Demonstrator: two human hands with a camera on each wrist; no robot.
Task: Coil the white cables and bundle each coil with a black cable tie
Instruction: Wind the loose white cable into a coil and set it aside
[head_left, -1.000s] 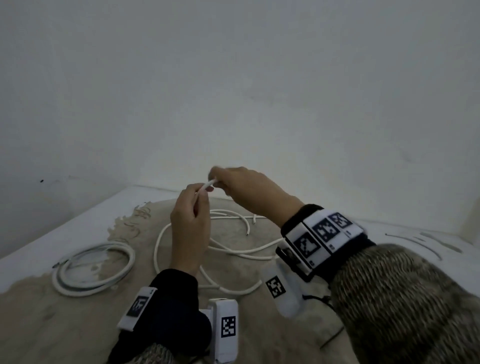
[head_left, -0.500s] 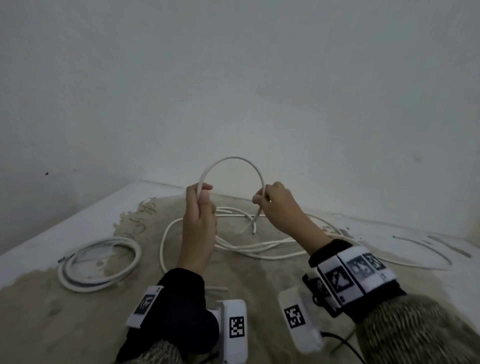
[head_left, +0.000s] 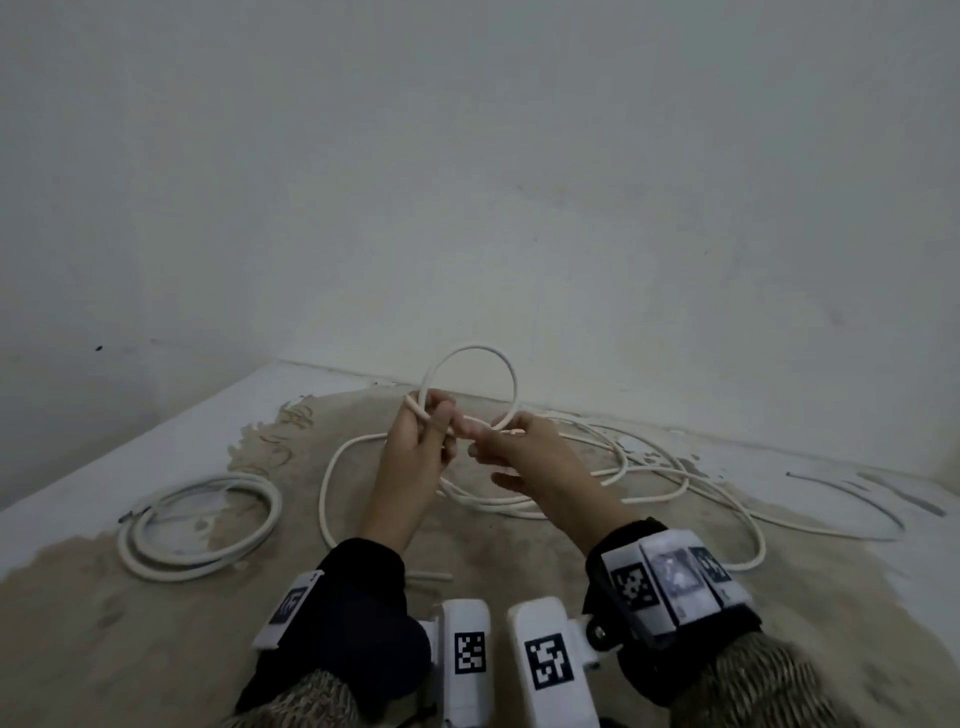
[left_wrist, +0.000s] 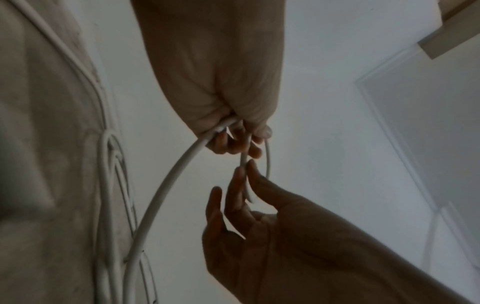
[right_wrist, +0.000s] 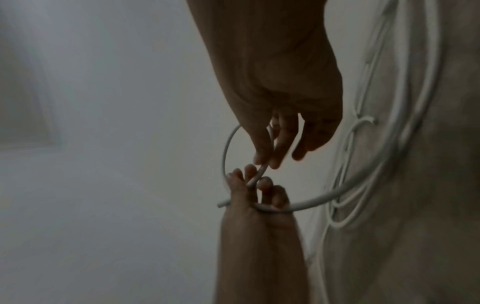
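Pinching one white cable (head_left: 470, 353) loop, both hands (head_left: 410, 457) hide its crossing.

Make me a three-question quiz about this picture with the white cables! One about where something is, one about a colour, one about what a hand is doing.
1. Where does the finished coil lie?
A. left of the hands
B. right of the hands
C. on the wall

2. What colour is the cable loop held up?
A. black
B. white
C. red

3. What is the left hand doing?
A. lying flat
B. pointing
C. gripping the cable

Answers: 1 A, it rests on the floor at the left. 2 B, the raised loop is white. 3 C, its fingers curl round the cable while the right hand pinches it.
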